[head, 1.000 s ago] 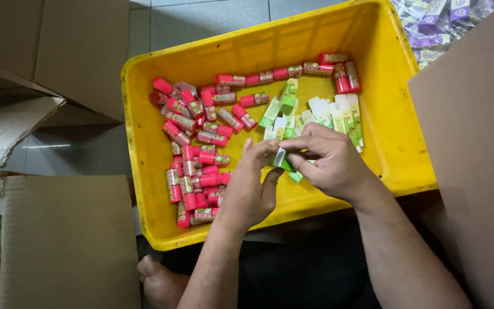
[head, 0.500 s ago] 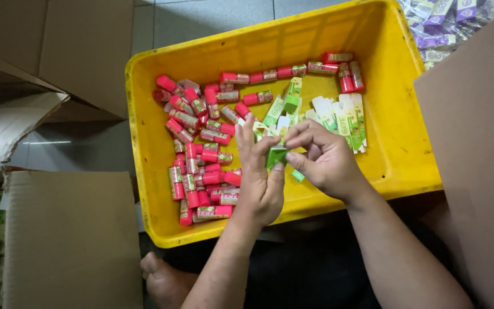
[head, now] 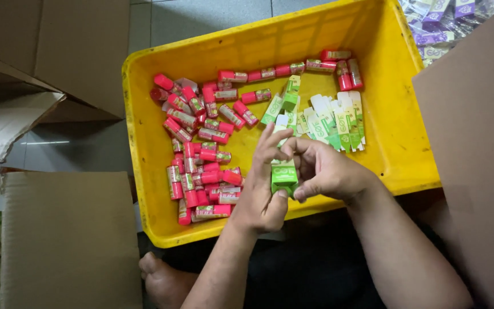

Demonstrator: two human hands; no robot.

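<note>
From the head view we see a grey tiled floor (head: 212, 17) with cardboard boxes (head: 70, 240) around a yellow plastic crate (head: 201, 57). Pink tubes (head: 201, 149) lie at nine o'clock, flat green cartons (head: 338, 120) at one. Our left hand (head: 261, 197) and right hand (head: 327, 169) pinch a small green carton (head: 284, 174) together at the crate's centre.

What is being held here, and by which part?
Both hands hold one small green carton: left hand grips its lower end and side, right hand pinches its upper end, above the yellow bin.
</note>
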